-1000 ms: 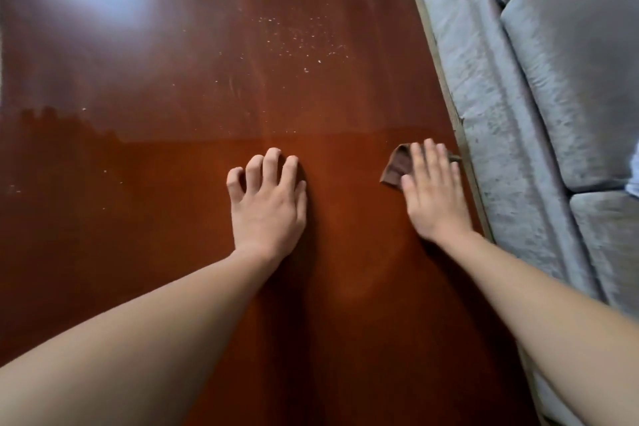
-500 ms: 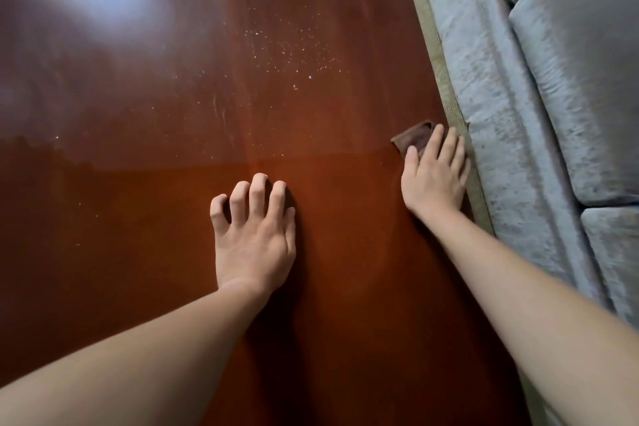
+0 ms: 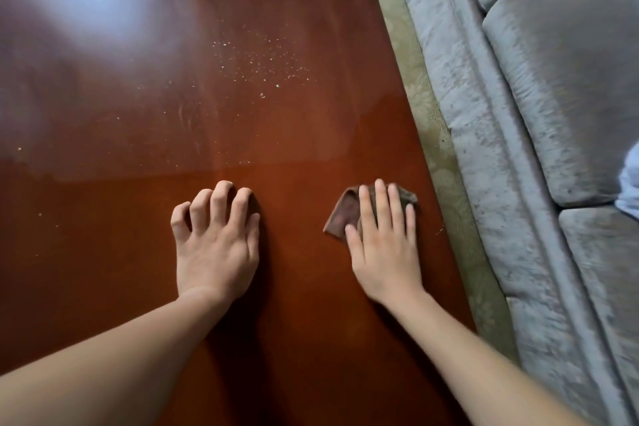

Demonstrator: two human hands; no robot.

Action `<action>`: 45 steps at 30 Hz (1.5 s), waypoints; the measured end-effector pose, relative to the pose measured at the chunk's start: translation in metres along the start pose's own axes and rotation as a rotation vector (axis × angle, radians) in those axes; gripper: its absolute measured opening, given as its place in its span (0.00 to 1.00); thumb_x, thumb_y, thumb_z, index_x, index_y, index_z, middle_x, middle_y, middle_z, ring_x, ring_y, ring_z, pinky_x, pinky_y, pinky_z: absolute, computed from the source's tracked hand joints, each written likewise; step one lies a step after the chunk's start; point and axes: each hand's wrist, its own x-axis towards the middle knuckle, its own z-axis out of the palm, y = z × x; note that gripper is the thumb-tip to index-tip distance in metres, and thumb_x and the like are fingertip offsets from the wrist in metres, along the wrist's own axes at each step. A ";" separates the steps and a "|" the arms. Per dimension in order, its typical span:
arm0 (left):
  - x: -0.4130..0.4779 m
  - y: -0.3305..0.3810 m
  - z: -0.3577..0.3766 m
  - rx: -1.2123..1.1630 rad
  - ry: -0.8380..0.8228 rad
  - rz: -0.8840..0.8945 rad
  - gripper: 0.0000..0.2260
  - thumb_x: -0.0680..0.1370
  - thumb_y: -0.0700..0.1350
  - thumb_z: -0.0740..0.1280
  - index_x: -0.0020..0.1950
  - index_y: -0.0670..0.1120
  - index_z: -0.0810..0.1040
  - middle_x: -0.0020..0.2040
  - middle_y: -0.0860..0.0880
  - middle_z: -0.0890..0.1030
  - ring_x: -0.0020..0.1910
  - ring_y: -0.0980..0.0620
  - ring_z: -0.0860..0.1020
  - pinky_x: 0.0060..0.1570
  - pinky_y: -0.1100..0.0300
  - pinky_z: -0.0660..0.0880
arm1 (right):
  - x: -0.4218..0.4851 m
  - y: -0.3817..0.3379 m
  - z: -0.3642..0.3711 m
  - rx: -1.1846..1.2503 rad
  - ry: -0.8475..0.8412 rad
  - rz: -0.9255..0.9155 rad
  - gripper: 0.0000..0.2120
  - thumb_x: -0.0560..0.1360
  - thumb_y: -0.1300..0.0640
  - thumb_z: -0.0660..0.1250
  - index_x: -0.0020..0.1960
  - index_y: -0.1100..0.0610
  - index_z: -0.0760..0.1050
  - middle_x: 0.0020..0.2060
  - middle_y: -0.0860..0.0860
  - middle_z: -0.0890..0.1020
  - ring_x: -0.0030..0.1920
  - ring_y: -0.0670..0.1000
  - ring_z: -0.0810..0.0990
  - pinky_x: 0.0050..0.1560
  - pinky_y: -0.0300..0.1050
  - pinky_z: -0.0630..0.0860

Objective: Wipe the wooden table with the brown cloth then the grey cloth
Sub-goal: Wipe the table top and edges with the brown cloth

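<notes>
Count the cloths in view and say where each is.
1. The brown cloth lies on the wooden table under the right hand, on the sofa side. No grey cloth shows; it may be out of view.

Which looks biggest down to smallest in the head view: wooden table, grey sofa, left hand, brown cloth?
1. wooden table
2. grey sofa
3. left hand
4. brown cloth, partly hidden under the right hand

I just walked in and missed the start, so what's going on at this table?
A person's right hand presses the brown cloth flat on the wooden table near its right edge, by a grey sofa. The left hand rests on bare wood, holding nothing. Pale crumbs farther up are not yet wiped.
</notes>
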 end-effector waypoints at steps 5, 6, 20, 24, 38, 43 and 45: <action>0.001 0.000 -0.001 0.002 -0.006 -0.007 0.22 0.83 0.56 0.52 0.74 0.50 0.69 0.74 0.46 0.67 0.75 0.40 0.64 0.73 0.39 0.56 | 0.054 0.008 -0.004 0.027 0.025 0.085 0.33 0.84 0.40 0.47 0.85 0.55 0.53 0.84 0.58 0.55 0.84 0.61 0.50 0.81 0.67 0.51; 0.001 0.000 -0.001 0.007 -0.007 -0.006 0.22 0.83 0.56 0.52 0.74 0.50 0.69 0.74 0.45 0.67 0.75 0.40 0.64 0.73 0.39 0.56 | 0.081 0.011 -0.010 0.041 0.034 0.125 0.34 0.84 0.39 0.46 0.85 0.55 0.53 0.84 0.59 0.55 0.84 0.62 0.51 0.81 0.67 0.51; 0.001 0.000 0.003 0.030 0.013 0.009 0.22 0.83 0.56 0.53 0.74 0.50 0.70 0.74 0.46 0.68 0.74 0.40 0.64 0.73 0.40 0.56 | 0.154 0.045 -0.038 0.172 -0.030 0.156 0.33 0.86 0.40 0.46 0.86 0.52 0.44 0.85 0.56 0.46 0.84 0.62 0.48 0.79 0.67 0.57; 0.000 0.001 0.002 0.024 0.009 0.003 0.22 0.83 0.56 0.52 0.74 0.50 0.69 0.75 0.46 0.67 0.75 0.40 0.64 0.73 0.40 0.56 | 0.011 0.068 -0.012 0.137 -0.044 0.140 0.34 0.86 0.40 0.44 0.86 0.56 0.46 0.85 0.59 0.48 0.83 0.64 0.52 0.78 0.66 0.62; 0.002 -0.001 0.005 0.021 0.005 0.018 0.22 0.84 0.57 0.51 0.75 0.49 0.69 0.75 0.45 0.66 0.74 0.41 0.63 0.73 0.39 0.56 | 0.043 0.032 -0.016 0.066 -0.035 0.266 0.37 0.83 0.38 0.44 0.84 0.61 0.50 0.83 0.64 0.54 0.82 0.66 0.53 0.78 0.70 0.58; 0.002 -0.002 0.006 0.028 0.017 0.024 0.22 0.84 0.57 0.52 0.74 0.49 0.69 0.75 0.45 0.67 0.74 0.40 0.64 0.73 0.39 0.57 | 0.181 -0.030 -0.034 0.074 0.019 0.145 0.35 0.85 0.39 0.45 0.85 0.58 0.46 0.84 0.61 0.49 0.84 0.62 0.46 0.82 0.64 0.44; 0.002 -0.003 0.007 0.035 0.024 0.029 0.22 0.84 0.57 0.51 0.74 0.50 0.69 0.74 0.45 0.67 0.74 0.40 0.65 0.73 0.40 0.57 | 0.221 -0.053 -0.041 0.080 0.020 0.132 0.35 0.85 0.40 0.46 0.86 0.58 0.46 0.85 0.60 0.48 0.84 0.62 0.44 0.82 0.63 0.42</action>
